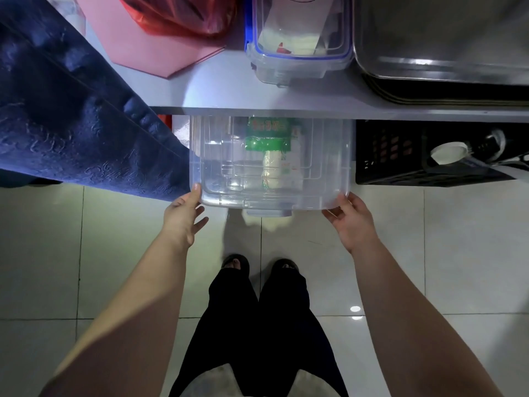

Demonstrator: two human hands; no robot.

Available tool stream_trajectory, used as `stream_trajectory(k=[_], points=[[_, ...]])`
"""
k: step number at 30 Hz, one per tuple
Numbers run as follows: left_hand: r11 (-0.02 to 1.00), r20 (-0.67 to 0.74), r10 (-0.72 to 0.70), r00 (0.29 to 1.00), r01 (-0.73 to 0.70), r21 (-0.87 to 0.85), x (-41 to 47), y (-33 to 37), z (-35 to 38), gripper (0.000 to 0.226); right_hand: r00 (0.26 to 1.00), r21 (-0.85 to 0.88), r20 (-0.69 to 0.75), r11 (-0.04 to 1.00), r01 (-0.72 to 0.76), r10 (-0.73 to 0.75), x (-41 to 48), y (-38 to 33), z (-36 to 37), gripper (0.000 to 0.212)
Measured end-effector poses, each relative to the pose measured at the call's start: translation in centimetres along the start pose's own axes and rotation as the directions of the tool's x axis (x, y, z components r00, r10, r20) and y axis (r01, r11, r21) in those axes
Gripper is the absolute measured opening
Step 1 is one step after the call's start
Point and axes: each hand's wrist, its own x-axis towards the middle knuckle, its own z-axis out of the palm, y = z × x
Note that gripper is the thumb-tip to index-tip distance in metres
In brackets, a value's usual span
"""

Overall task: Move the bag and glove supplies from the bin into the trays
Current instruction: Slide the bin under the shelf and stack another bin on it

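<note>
A clear plastic bin (217, 156) with a clear lid sits on the floor, half under the table edge. Through the lid I see a green-labelled pack (267, 136) and a whitish roll in plastic wrap (270, 173). My left hand (183, 213) is at the bin's front left corner, thumb touching the corner and fingers spread loosely below it. At the front right corner, my right hand (353, 222) has its thumb on the rim, with fairly straight fingers reaching under the edge. On the table top at the right lies a steel tray (429, 67).
The white table (223, 87) carries a clear box with blue clips (297, 53), a pink board (148, 50) and a red bag (177, 15). A dark blue cloth (71, 116) hangs at the left. A black crate (400, 156) stands right of the bin. My feet stand on pale tiles.
</note>
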Motion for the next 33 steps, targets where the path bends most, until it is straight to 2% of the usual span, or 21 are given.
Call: stream_trajectory(k=[2,5,6,7,8,9,10,11,12,13,14,16,18,20,22,23,25,29,33], points=[[0.999,-0.019,0.025,1.0,-0.026,-0.019,-0.4,-0.4,-0.1,0.045,0.994,-0.029,-0.103,0.999,0.018,-0.021,-0.9,0.8,0.2,0.033],[0.997,-0.04,0.07,0.997,-0.069,0.04,-1.9,-2.5,0.3,0.058,0.993,0.018,-0.105,0.998,-0.052,0.053,-2.9,3.2,0.8,0.03],[0.978,-0.071,0.161,0.984,-0.15,0.145,-2.7,-3.5,0.5,0.065,0.992,-0.049,-0.125,0.998,-0.038,0.032,-3.7,4.1,1.3,0.032],[0.915,-0.092,0.314,0.945,-0.275,0.295,-3.4,-4.5,0.6,0.075,0.984,-0.172,-0.168,0.985,0.023,-0.052,-4.3,4.9,1.8,0.036],[0.784,-0.057,0.496,0.866,-0.418,0.459,-3.8,-5.4,0.7,0.082,0.959,-0.324,-0.2,0.937,0.13,-0.202,-4.9,5.6,2.2,0.044],[0.584,0.049,0.651,0.758,-0.54,0.606,-3.9,-6.1,0.6,0.086,0.905,-0.48,-0.171,0.835,0.268,-0.389,-5.3,6.1,2.6,0.053],[0.353,0.196,0.743,0.641,-0.623,0.698,-3.8,-6.6,0.7,0.085,0.822,-0.624,-0.056,0.662,0.415,-0.567,-5.4,6.5,2.8,0.062],[0.137,0.347,0.769,0.537,-0.669,0.731,-3.6,-6.8,0.8,0.081,0.71,-0.731,0.127,0.418,0.539,-0.693,-5.2,6.8,3.0,0.068],[-0.038,0.474,0.754,0.455,-0.689,0.724,-3.2,-6.9,1.2,0.077,0.585,-0.778,0.331,0.137,0.613,-0.74,-4.9,7.1,3.2,0.073],[-0.178,0.568,0.727,0.386,-0.692,0.699,-2.7,-7.0,1.9,0.075,0.485,-0.772,0.507,-0.126,0.623,-0.713,-4.3,7.4,3.5,0.077],[-0.294,0.638,0.698,0.326,-0.682,0.67,-2.1,-7.2,2.7,0.075,0.434,-0.742,0.625,-0.32,0.589,-0.649,-3.5,7.8,3.9,0.082],[-0.477,0.725,0.644,0.245,-0.612,0.631,-0.7,-7.6,4.2,0.079,0.403,-0.692,0.72,-0.535,0.485,-0.565,-1.8,8.5,4.9,0.088],[-0.581,0.75,0.626,0.214,-0.514,0.631,1.0,-7.9,5.2,0.085,0.362,-0.672,0.74,-0.643,0.366,-0.567,-0.2,9.0,5.5,0.083],[-0.611,0.728,0.669,0.154,-0.443,0.656,2.3,-8.2,5.9,0.08,0.273,-0.675,0.738,-0.669,0.31,-0.617,1.0,9.2,5.8,0.072],[-0.599,0.682,0.729,0.055,-0.429,0.676,2.9,-8.4,6.4,0.066,0.192,-0.695,0.709,-0.627,0.353,-0.678,1.6,8.9,6.1,0.06],[-0.587,0.663,0.749,0.025,-0.44,0.68,2.9,-8.3,6.5,0.059,0.179,-0.701,0.694,-0.597,0.39,-0.698,1.5,8.8,6.2,0.056],[-0.568,0.661,0.75,0.017,-0.496,0.657,2.6,-8.0,6.2,0.052,0.197,-0.691,0.688,-0.548,0.472,-0.698,1.0,8.4,5.8,0.056],[-0.548,0.729,0.683,0.045,-0.628,0.552,1.8,-6.7,4.9,0.051,0.249,-0.627,0.73,-0.479,0.614,-0.636,-0.1,6.4,4.9,0.051],[-0.562,0.761,0.645,0.063,-0.636,0.529,1.7,-5.3,4.9,0.045,0.274,-0.618,0.742,-0.466,0.633,-0.612,-0.3,5.2,5.2,0.048]])
